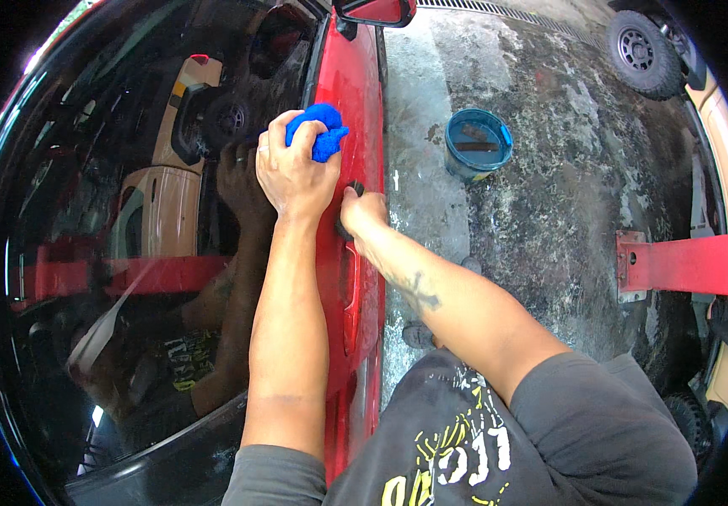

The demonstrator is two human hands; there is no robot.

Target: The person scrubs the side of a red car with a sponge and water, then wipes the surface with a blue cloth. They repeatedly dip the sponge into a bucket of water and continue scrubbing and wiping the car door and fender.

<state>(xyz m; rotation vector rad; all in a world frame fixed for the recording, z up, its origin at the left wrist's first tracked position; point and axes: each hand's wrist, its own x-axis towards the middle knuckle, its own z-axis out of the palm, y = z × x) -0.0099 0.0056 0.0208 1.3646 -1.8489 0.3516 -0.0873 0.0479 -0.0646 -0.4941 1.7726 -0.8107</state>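
Note:
My left hand (298,173) is closed around a bunched bright blue cloth (323,143), at the edge between the dark window glass (86,194) and the red car door (349,101). Lower and to the right, my right hand (366,212) is closed against the door's side, just ahead of the red door handle (352,291). A dark object (355,186) shows at its thumb and along its left side. Most of that object is hidden by the hand, so its kind cannot be made out.
A blue bucket (453,158) with dark water stands on the stained concrete floor (541,202). The side mirror (377,12) juts out ahead. To the right are a red metal post (689,265) bolted to the floor and a tan vehicle with a chunky tyre (644,55).

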